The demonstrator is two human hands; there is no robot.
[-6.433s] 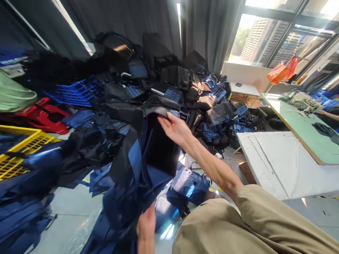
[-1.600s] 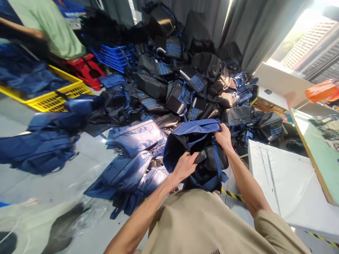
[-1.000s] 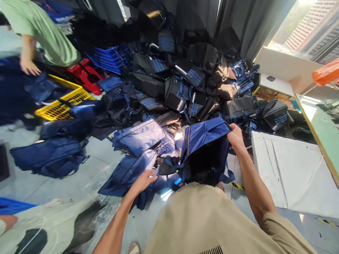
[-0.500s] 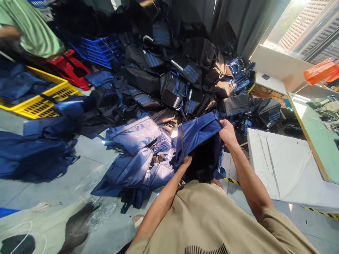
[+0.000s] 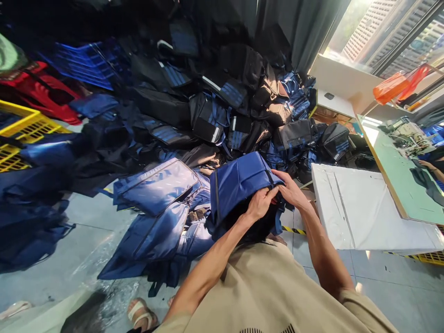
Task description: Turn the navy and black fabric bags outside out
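Pinching the same corner of a blue bag (image 5: 236,185), the fingers of the left hand (image 5: 261,203) and the right hand (image 5: 289,190) meet there, curled tight on the fabric. It hangs in the air before the person's chest, above the floor (image 5: 55,263). Flat blue bags (image 5: 156,217) lie on the tiles just to its left. Behind rises a heap of black and blue backpacks (image 5: 222,106). A white-covered worktop (image 5: 364,208) stands to the right.
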